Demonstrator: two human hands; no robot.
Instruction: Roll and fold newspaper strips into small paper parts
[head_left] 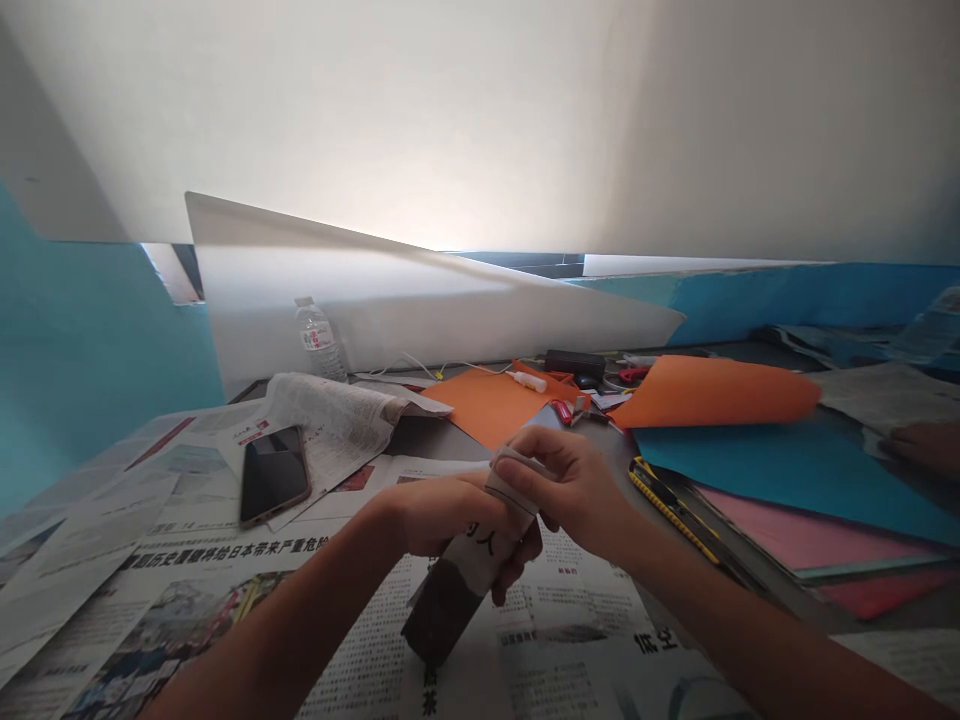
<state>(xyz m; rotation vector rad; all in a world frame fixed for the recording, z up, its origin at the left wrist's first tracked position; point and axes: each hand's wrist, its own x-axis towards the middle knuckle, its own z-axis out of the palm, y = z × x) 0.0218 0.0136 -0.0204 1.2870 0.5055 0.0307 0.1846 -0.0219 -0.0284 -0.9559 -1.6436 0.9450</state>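
A dark, block-shaped object [444, 612] is tilted in front of me, with newspaper [480, 548] around its upper part. My left hand [448, 512] is closed around the papered part, some of its fingers showing on the far side. At the top end, my right hand [559, 478] has its thumb and fingers pressed on the newspaper. The hands touch or nearly touch, and they hide part of the block. Its dark lower end is uncovered, just above or on the newspaper sheets [367, 600]; I cannot tell which.
A phone [274, 476] lies at the left, before a water bottle [319, 340]. Orange paper [480, 400], a glue bottle [527, 381] and a yellow-black cutter [671, 510] lie beyond and to the right. Coloured sheets [787, 490] are stacked there. Another person's hand [926, 447] is at far right.
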